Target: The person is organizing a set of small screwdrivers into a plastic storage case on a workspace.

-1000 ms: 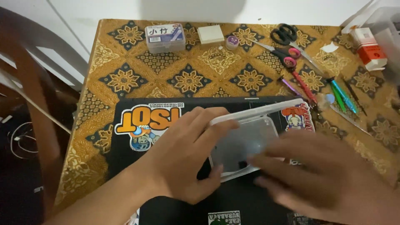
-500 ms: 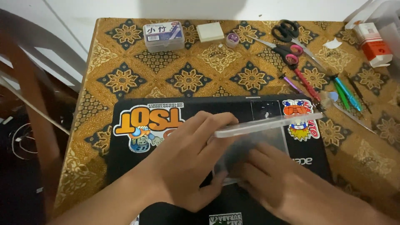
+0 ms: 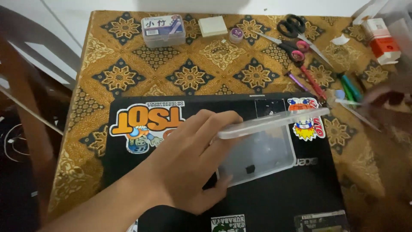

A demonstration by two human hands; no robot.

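Clear plastic case (image 3: 257, 157) on black laptop (image 3: 274, 202), lid lifted open, small dark piece inside; left hand (image 3: 189, 165) grasping case; right hand (image 3: 388, 96) blurred far right, grip unclear

Bare patterned gold tablecloth (image 3: 189, 79) beyond the black sticker-covered laptop (image 3: 274, 202): open passage. Right of laptop: crowded with scissors (image 3: 296, 32), pens (image 3: 349, 86). Far edge: clear plastic box (image 3: 163, 30).
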